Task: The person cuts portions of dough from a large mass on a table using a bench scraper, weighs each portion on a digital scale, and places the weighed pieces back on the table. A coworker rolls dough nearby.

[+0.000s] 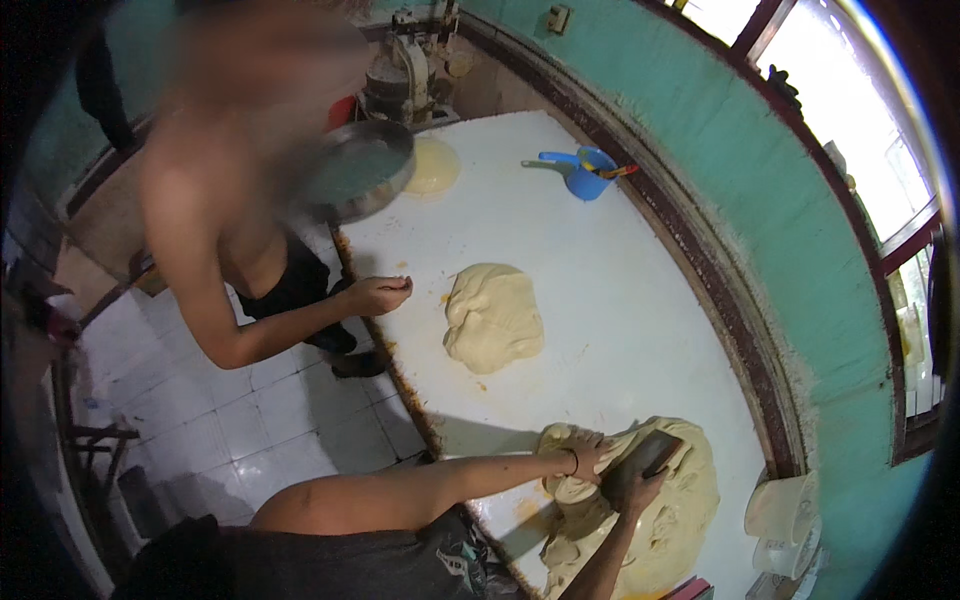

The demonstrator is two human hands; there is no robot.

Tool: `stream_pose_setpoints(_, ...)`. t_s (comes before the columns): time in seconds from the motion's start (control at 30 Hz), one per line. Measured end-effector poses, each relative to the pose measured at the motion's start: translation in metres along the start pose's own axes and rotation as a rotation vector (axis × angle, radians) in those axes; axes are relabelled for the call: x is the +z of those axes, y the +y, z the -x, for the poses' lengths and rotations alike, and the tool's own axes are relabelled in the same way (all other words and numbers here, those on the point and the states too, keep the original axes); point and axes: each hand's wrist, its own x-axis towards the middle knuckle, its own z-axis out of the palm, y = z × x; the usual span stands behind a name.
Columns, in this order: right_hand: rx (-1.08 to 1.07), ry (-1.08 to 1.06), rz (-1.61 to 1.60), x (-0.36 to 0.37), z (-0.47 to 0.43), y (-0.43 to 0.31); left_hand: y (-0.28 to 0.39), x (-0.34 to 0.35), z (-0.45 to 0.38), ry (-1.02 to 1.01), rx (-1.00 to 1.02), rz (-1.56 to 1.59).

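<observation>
A large mass of pale dough point(679, 510) spreads over the near part of the white worktop. My left hand point(589, 452) grips a folded lobe at its upper-left edge, fingers spread into the soft surface. In my right hand point(643, 489) is a dough scraper point(651, 457) with a broad dark blade and a reddish-brown edge strip. Its blade stands tilted in the dough, close beside my left hand; the blade's lower edge is hard to make out. Farther along the worktop lies a separate, smaller dough lump point(495, 319), apart from both hands.
A co-worker's hand point(381, 295) hovers at the edge of the worktop point(622, 300). Beyond it are a round metal pan point(367, 172), a yellowish round mass point(433, 166) and a blue dipper point(591, 174) holding a utensil. White plastic tubs point(784, 517) stand by the green wall.
</observation>
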Motion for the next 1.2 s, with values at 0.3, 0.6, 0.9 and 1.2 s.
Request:
stream_pose_setpoints(0.3, 0.159, 0.47, -0.156, -0.073, 0.097, -0.003, -0.039, 0.046, -0.051, -0.247, 0.047, -0.066)
stream_pose_setpoints(0.6, 0.281, 0.388, -0.213, -0.096, 0.185, 0.015, 0.038, -0.012, -0.048, -0.24, -0.043, -0.174)
stream_pose_setpoints(0.9, 0.521, 0.264, -0.203, -0.091, 0.18, -0.03, 0.005, 0.026, -0.079, -0.065, 0.061, -0.194)
stream_pose_setpoints(1.2, 0.181, -0.137, 0.31, -0.045, -0.005, -0.069, -0.014, -0.013, -0.042, -0.288, 0.037, -0.245)
